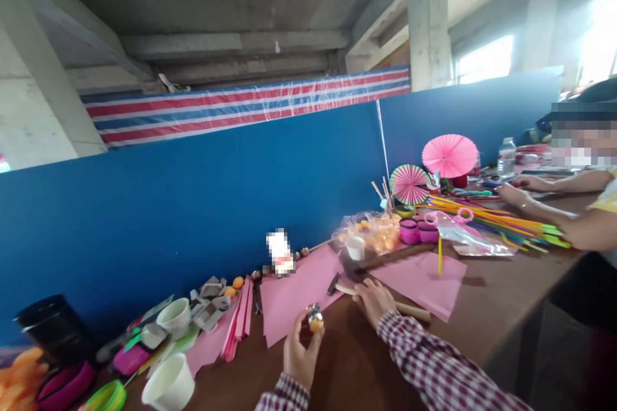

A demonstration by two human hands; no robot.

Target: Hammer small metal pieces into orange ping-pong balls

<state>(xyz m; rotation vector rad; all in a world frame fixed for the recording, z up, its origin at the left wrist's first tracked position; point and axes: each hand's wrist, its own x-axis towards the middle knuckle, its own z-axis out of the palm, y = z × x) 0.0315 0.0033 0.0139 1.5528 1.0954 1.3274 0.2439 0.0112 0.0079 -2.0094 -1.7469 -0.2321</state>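
Note:
Between the thumb and fingers of my left hand is a small shiny silver ball with an orange part low on it; whether these are one piece or two, I cannot tell. My right hand is closed over the wooden handle of a hammer lying on the table, its dark head pointing left. The fingertips are partly hidden. Under and behind the hands lies a pink paper sheet, and a second pink sheet is to the right.
White cups, folded pink strips and grey scraps crowd the left. Behind are a bag of orange balls, pink scissors and paper fans. A blue partition backs the table. Another person's arms rest at the right.

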